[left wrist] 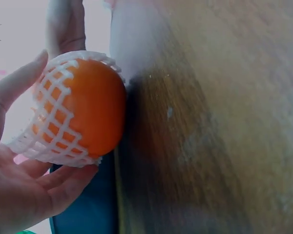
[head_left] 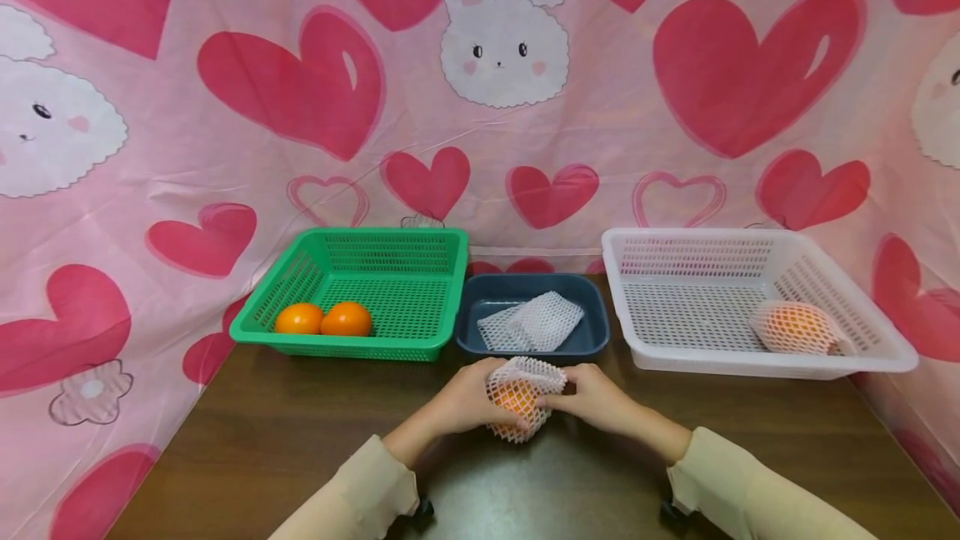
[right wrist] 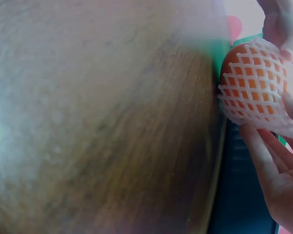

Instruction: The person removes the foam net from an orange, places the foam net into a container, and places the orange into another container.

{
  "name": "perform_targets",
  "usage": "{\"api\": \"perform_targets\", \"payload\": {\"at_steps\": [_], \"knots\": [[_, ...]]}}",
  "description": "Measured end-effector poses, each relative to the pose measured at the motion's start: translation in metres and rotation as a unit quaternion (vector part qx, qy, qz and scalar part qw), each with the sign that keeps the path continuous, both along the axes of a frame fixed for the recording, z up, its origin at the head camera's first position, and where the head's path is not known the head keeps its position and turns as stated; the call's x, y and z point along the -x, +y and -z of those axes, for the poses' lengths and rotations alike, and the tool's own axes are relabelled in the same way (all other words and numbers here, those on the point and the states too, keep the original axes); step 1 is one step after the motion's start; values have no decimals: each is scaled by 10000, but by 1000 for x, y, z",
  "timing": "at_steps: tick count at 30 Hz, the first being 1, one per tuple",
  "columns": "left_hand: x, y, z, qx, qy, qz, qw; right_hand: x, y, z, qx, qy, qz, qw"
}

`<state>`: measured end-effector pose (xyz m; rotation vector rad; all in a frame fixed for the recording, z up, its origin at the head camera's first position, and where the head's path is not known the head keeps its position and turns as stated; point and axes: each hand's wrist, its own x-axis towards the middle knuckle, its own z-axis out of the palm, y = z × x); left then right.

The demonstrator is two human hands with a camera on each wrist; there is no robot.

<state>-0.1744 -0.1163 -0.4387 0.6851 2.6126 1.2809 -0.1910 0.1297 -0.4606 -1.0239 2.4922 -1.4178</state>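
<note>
Between both hands, in front of the blue tray, is an orange (head_left: 516,400) inside a white foam net sleeve (head_left: 531,369). My left hand (head_left: 467,400) grips it from the left, thumb across the near side. At its right, my right hand (head_left: 597,400) holds the netting between thumb and fingers. In the left wrist view, the underside of the orange (left wrist: 101,109) is bare, with the net (left wrist: 56,129) round the rest. From the right wrist view, the mesh (right wrist: 256,90) covers most of the fruit, and its loose end trails toward the hands.
A green basket (head_left: 442,298) at the back left holds two bare oranges (head_left: 322,320). Spare foam nets (head_left: 543,322) lie in the dark blue tray (head_left: 596,332) at the back middle. A white basket (head_left: 637,340) at the back right contains a netted orange (head_left: 797,327). The table (head_left: 300,407) is brown wood.
</note>
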Motion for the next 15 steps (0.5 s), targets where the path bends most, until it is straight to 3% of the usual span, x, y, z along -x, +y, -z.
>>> {"api": "perform_targets", "payload": {"at_steps": [4, 9, 11, 15], "knots": [[0, -1, 0, -98, 253, -16, 9996, -1, -2, -2, 133, -11, 86, 9999], [1, -2, 1, -439, 313, -359, 9979, -8, -10, -4, 506, -742, -84, 9959], [2, -2, 1, -526, 345, -483, 9969, -10, -13, -5, 466, -702, -57, 9964], [3, -1, 1, -496, 403, -602, 9961, -10, -17, -5, 239, -137, 210, 9994]]}}
